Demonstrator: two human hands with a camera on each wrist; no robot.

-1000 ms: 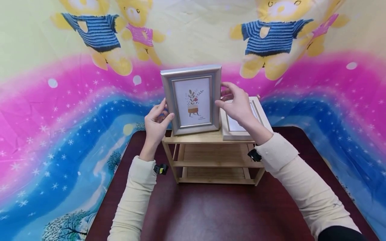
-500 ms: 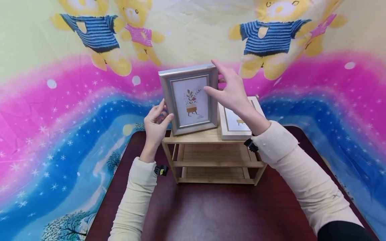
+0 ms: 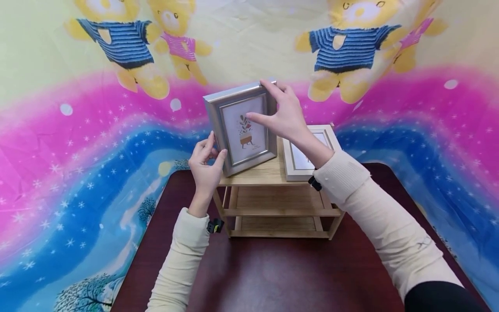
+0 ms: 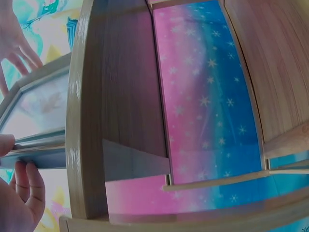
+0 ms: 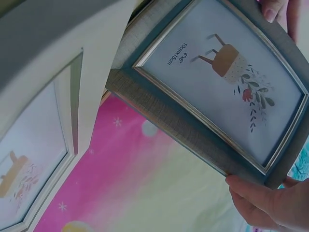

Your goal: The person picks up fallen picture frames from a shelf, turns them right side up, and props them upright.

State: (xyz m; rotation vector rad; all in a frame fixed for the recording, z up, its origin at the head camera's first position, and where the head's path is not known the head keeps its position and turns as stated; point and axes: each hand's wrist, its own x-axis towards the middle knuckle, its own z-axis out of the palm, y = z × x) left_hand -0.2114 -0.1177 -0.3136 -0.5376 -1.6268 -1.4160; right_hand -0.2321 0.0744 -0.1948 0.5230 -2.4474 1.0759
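A silvery picture frame stands upright, turned at an angle, on the left part of a wooden rack's top. Its print shows a potted plant. My left hand pinches its left edge low down, thumb in front and fingers behind. In the left wrist view that thumb lies on the frame's edge. My right hand grips the upper right corner, fingers over the top edge and thumb in front of the print. The right wrist view shows this right hand at the frame's corner.
A white picture frame lies face up on the right of the rack top, partly behind the right forearm. The light wooden rack has lower shelves and stands on a dark red table. A printed cloth hangs behind.
My right hand has moved up and left from the silvery frame's right side to its top corner. The frame's right side has swung back, so it now faces more to the right.
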